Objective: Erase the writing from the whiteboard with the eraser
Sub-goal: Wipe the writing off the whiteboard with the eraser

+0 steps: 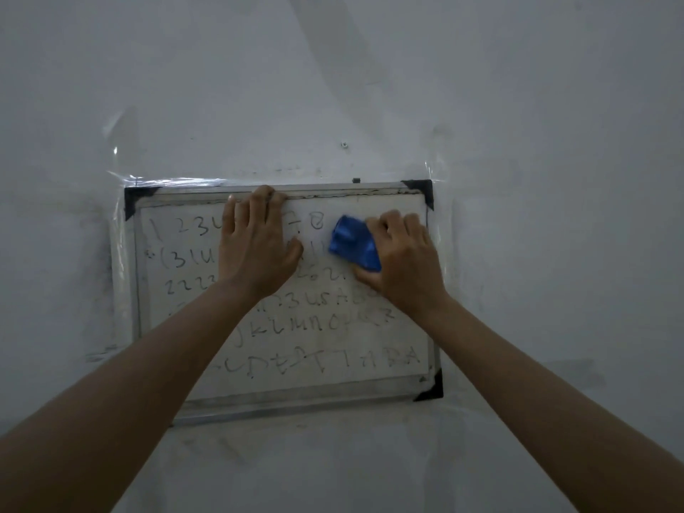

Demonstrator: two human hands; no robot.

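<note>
A small metal-framed whiteboard (370, 379) with black corner caps hangs on a pale wall. Rows of dark handwritten digits and letters (296, 323) cover most of it; the upper right area beside the eraser looks wiped. My right hand (403, 261) grips a blue eraser (353, 242) and presses it against the board's upper right part. My left hand (257, 246) lies flat on the board with fingers spread, fingertips hooked over the top frame. Both forearms hide parts of the writing.
Clear tape or plastic film (122, 172) runs along the board's top and left sides. A small screw (344, 145) sits in the wall above the board. Smudged grey wall (555, 253) surrounds the board on all sides.
</note>
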